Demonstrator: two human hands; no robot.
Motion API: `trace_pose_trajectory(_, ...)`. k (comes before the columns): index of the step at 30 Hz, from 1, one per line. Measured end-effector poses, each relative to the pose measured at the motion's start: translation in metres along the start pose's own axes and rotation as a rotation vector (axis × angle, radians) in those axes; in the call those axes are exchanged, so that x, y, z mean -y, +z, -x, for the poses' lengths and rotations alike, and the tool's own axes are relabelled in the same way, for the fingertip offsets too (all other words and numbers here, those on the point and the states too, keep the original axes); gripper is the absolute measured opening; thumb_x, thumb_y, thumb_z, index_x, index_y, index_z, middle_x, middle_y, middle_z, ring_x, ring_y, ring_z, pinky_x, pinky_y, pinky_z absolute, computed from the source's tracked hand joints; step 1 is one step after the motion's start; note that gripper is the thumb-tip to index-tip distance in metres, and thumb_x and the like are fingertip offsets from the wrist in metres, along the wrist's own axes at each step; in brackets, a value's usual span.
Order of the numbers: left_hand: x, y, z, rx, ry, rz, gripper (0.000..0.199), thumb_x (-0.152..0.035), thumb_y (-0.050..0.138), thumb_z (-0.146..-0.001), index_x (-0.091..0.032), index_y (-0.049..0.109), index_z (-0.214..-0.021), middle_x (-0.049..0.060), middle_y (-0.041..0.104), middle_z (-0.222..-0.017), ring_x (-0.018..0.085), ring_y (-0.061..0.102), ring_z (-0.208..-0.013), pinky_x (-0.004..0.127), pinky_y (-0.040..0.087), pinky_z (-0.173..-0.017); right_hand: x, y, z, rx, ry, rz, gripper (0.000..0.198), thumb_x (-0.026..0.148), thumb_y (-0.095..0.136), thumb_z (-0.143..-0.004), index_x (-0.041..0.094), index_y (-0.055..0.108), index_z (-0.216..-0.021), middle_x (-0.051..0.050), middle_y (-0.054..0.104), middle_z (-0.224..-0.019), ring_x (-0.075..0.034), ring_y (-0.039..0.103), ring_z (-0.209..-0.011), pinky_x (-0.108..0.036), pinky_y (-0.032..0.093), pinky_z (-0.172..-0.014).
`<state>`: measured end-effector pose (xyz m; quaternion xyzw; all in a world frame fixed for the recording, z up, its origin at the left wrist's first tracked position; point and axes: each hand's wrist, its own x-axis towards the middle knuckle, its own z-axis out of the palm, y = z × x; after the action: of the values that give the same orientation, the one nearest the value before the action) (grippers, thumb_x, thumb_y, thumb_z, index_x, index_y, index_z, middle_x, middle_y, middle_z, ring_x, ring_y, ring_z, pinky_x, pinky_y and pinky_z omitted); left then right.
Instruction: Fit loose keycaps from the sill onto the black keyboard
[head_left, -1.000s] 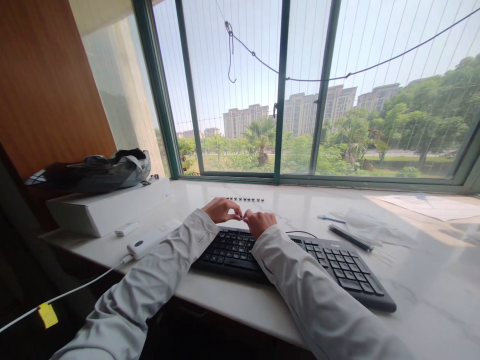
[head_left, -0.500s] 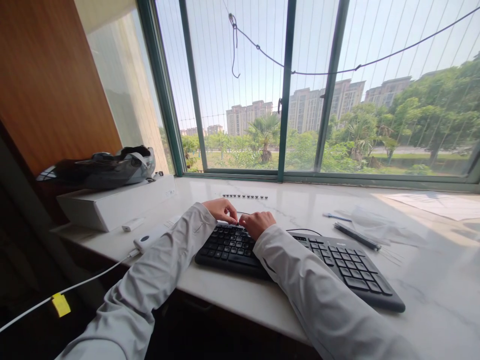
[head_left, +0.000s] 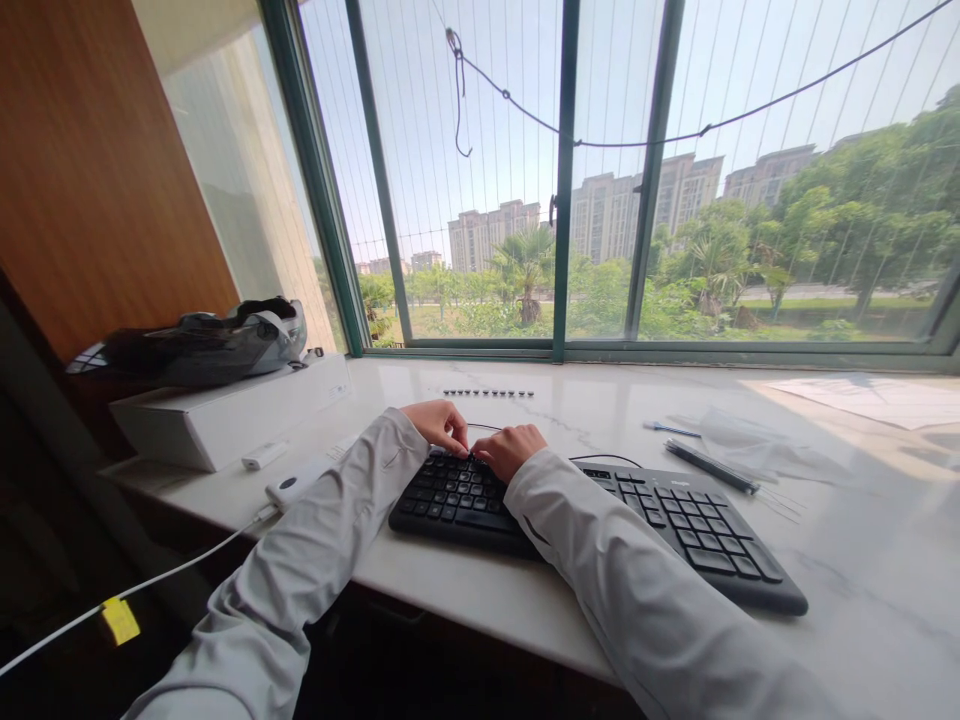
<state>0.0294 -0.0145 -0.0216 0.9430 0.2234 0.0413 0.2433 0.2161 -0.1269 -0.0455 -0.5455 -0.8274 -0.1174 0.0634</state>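
Both hands sit at the top edge of the black keyboard (head_left: 600, 525), which lies flat on the white marble sill (head_left: 615, 410). Left hand (head_left: 444, 424) and right hand (head_left: 516, 447): fingers curled, tips pinched together over the upper key rows, nearly touching each other; any held item is too small to tell. Row of small dark keycaps (head_left: 487, 393) lies just beyond. Black pen (head_left: 709, 467) to the right.

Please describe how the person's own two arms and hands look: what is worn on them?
Both arms wear long, loose, pale grey-white sleeves of smooth, creased cloth, ending at the wrists. The left hand and right hand are bare: no gloves, and no ring or watch shows.
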Motion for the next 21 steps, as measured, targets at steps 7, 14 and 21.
trace_pose_trajectory(7, 0.0040, 0.0001, 0.0000, 0.010, -0.017, -0.012, 0.036, -0.050, 0.074, -0.068, -0.016, 0.077, -0.081, 0.001, 0.067, -0.063, 0.005, 0.035, -0.046, 0.020, 0.023, -0.043, 0.0004, -0.0017, 0.0005, 0.005, -0.008, -0.004, 0.032, 0.042, 0.042, -0.093, 0.039, 0.066, -0.114, -0.007, 0.072, -0.099, -0.025, 0.067, -0.090, -0.035, 0.046, -0.073)
trace_pose_trajectory(14, 0.0022, 0.0002, 0.0006, -0.017, -0.021, -0.033, 0.037, -0.049, 0.075, -0.066, -0.015, 0.078, -0.081, 0.003, 0.067, -0.060, 0.005, 0.036, -0.045, 0.021, 0.022, -0.042, 0.0013, -0.0029, 0.0023, -0.018, -0.017, -0.001, 0.033, 0.041, 0.040, -0.093, 0.038, 0.067, -0.112, -0.007, 0.072, -0.096, -0.027, 0.068, -0.088, -0.036, 0.046, -0.071)
trace_pose_trajectory(21, 0.0021, 0.0008, 0.0009, -0.010, -0.066, 0.013, 0.034, -0.047, 0.077, -0.065, -0.017, 0.079, -0.081, 0.004, 0.069, -0.061, 0.007, 0.047, -0.047, 0.020, 0.030, -0.046, 0.0018, -0.0036, 0.0043, -0.018, -0.035, -0.002, 0.034, 0.041, 0.041, -0.092, 0.038, 0.067, -0.113, -0.008, 0.072, -0.096, -0.026, 0.067, -0.088, -0.036, 0.045, -0.072)
